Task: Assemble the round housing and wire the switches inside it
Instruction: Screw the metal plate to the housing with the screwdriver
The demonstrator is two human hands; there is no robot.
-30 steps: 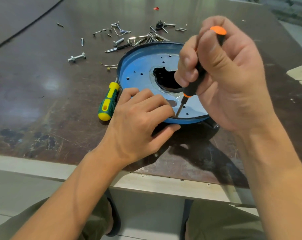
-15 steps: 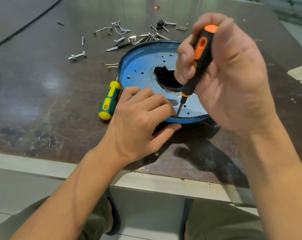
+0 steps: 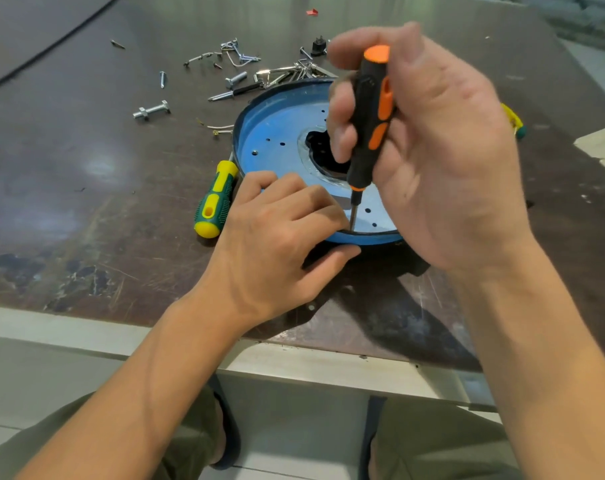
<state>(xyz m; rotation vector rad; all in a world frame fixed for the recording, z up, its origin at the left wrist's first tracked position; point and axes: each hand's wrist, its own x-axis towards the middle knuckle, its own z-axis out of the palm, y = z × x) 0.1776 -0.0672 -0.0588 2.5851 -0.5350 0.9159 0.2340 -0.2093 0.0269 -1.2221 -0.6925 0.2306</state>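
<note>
1. At the centre of the frame, the round housing [image 3: 277, 136] lies flat on the table [image 3: 86, 174]. It is a blue dish with a raised rim, small holes across its plate and a dark opening in the middle.
2. Just above it, the right hand [image 3: 443, 150] has its grip closed round the handle of a black-and-orange screwdriver [image 3: 368, 98]. The fingers are wrapped about the handle. The tool stands nearly upright, and its thin shaft points down at the plate just inside the near rim.
3. At the near rim, the left hand [image 3: 277, 237] has a narrow grip on the housing. Its curled fingers lie on top of the plate and its thumb sits against the outer edge below. The fingertips are right beside the screwdriver's tip; whether they hold a screw there cannot be told.
4. To the left, touching the housing's edge, a yellow-and-green screwdriver [image 3: 214, 199] lies on the table.
5. Above the housing, screws and bolts [image 3: 245, 74] are scattered loose, with one larger bolt [image 3: 152, 110] lying apart to the left.
6. At the upper left a black cable [image 3: 51, 43] crosses the table, a small red piece [image 3: 312, 11] sits at the top, and pale patches [image 3: 602, 143] show at the right edge.
</note>
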